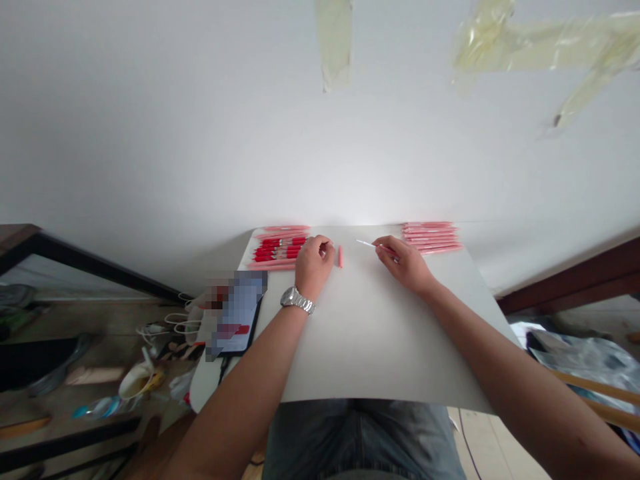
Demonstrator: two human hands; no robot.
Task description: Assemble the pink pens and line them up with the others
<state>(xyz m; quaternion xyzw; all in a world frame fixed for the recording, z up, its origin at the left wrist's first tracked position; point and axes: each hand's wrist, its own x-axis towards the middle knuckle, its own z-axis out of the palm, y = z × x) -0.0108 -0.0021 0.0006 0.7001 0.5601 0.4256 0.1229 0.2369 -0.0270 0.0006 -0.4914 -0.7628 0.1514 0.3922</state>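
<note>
My right hand (403, 263) is closed on a slim pen part (367, 244), its thin white end pointing left and some pink showing at the fingers. My left hand (316, 263), with a metal watch on the wrist, has thumb and forefinger curled together; whatever sits in that pinch is too small to make out. Between the hands a short pink tube (341, 257), like a pen cap or barrel piece, lies on the white table (370, 333). Left of my left hand lie several red pens (275, 250) among pink ones. At the back right is a row of pink pens (431, 237).
A phone (239, 317) with a blurred screen lies at the table's left side, a cable (223, 369) at its lower end. The wall (350, 153) with tape strips rises behind the table. Household items clutter the floor at left, and plastic bags (585, 353) lie at right.
</note>
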